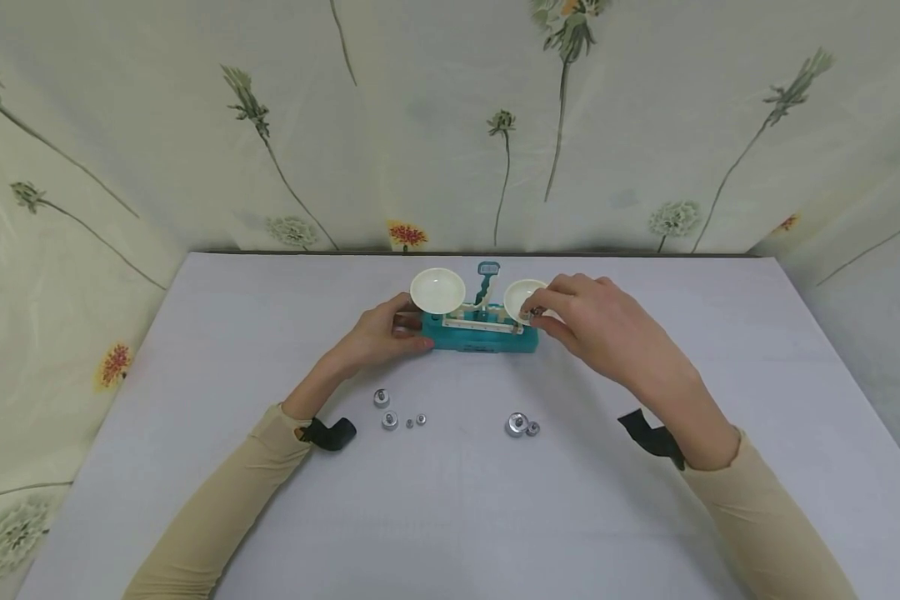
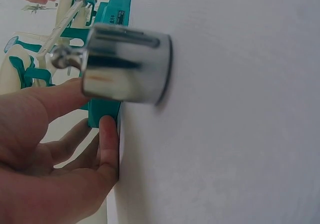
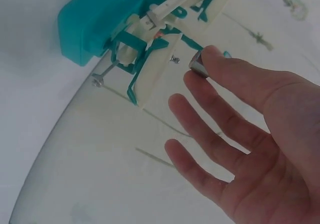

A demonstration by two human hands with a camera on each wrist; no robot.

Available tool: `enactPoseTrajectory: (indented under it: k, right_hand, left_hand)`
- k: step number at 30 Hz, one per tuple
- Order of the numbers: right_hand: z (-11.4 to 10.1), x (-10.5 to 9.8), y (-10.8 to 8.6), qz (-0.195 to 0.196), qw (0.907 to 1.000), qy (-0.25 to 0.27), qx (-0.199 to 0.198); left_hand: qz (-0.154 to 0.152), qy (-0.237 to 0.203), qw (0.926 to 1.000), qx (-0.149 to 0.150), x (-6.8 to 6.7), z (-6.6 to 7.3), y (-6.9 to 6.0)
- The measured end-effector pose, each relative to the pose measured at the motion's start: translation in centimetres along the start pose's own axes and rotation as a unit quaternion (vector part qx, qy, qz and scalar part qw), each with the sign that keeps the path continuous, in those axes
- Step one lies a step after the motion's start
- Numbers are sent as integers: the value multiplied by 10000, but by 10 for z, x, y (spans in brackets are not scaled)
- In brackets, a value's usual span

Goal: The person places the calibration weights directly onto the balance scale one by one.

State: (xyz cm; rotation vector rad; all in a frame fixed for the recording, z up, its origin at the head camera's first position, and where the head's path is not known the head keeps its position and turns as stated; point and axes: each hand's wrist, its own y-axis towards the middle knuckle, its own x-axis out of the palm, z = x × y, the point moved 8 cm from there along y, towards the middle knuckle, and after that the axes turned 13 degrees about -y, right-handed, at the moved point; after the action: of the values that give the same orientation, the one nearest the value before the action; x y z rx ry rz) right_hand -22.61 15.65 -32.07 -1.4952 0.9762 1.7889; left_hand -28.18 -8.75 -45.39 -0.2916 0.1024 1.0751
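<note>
The teal balance scale (image 1: 480,340) stands upright near the middle of the far side of the bench (image 1: 450,517). A white, ruled beam (image 1: 482,326) runs along its front, and a teal upright with a small framed plate (image 1: 488,268) rises at its centre. Two round white dishes sit above the base: the left pan (image 1: 438,291), whose inside shows plain white, and the right pan (image 1: 521,293), partly covered by fingers.

The left hand (image 1: 378,333) grips the left end of the base, its thumb at the front and its fingers around the end. The right hand (image 1: 606,332) is at the right pan, pinching a small metal weight (image 3: 199,65) between thumb and forefinger; its other fingers are spread apart. A tiny shiny knob (image 3: 175,59) shows just past the pan's rim; what it belongs to I cannot tell.

Nearer the person, four knobbed weights (image 1: 389,420) of differing sizes lie loosely grouped on the left, and a larger weight (image 1: 517,424) sits close beside a smaller one (image 1: 533,428) on the right.

Both arms wear beige sleeves (image 1: 228,496), with a black strap (image 1: 335,434) at each wrist. A pale backdrop (image 1: 420,167) printed with flowers hangs beyond the bench.
</note>
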Motion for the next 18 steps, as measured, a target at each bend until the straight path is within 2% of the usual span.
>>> enactPoseTrajectory:
  k: [18]
  right_hand:
    - [8,4,3,241,9995,-166,138]
  left_hand:
    - [44,113,9999,-66,0,-2,0]
